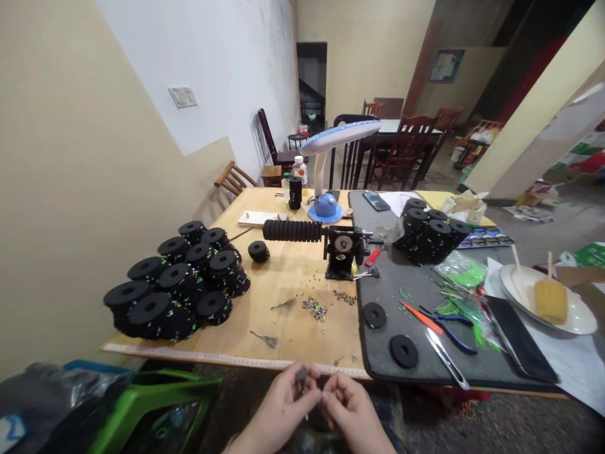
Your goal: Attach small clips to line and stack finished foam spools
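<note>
A small dark piece [300, 377] sits pinched in the left hand [278, 403], bottom centre of frame, just past the near edge of the wooden table [288, 331]. Too small to identify. The right hand [353, 410] is right beside it, fingers [341, 383] curled inward; can't tell whether they grip the piece too. Neither hand looks released.

Main risk: a slack pinch drops the piece off the table edge into the dark floor area, where it would be hard to spot. Loose beads [314, 308] lie mid-table, so a careless sleeve could scatter them. The black foam rings [150, 309] at left are stacked unevenly, and a bump could topple them. The hand-crank winder [343, 246] stands upper centre. Pliers [447, 328] lie on the grey mat [378, 359] at right, near its front edge, and could get knocked off.
</note>
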The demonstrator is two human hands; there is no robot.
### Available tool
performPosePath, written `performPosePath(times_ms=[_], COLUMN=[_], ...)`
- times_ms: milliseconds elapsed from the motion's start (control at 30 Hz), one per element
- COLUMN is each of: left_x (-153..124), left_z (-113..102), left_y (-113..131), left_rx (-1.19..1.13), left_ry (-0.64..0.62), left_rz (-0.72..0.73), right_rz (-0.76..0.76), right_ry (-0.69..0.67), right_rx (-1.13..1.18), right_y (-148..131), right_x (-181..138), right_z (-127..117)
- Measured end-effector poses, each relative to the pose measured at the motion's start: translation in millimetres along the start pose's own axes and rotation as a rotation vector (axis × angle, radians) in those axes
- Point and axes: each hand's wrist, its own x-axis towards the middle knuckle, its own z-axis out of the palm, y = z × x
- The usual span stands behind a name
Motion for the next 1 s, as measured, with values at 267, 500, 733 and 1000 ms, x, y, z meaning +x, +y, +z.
performPosePath(times_ms=[267, 500, 733, 1000], left_x=[0.4, 0.9, -0.5, -3.2], left_z=[-1.0, 0.7, 7.4, 13.8], left_y=[-3.6, -11.3, -14.8, -8.7], left_rx=[-0.177, -0.181, -0.127, -0.089], left_ry=[-0.016, -0.006, -0.018, -0.051], left_rz=[-0.126, -0.173, -0.124, -0.090], right_rz=[0.055, 0.044, 0.047, 0.058], right_ry=[0.082, 0.200, 0.178, 0.144], right_rx=[0.159, 0.156, 0.146, 0.085], right_y=[8.5, 14.6, 5.2, 0.4], right_x=[0.5, 2.7, -1.5, -0.1], right_z=[0.3, -3.8, 1.2, 8.9])
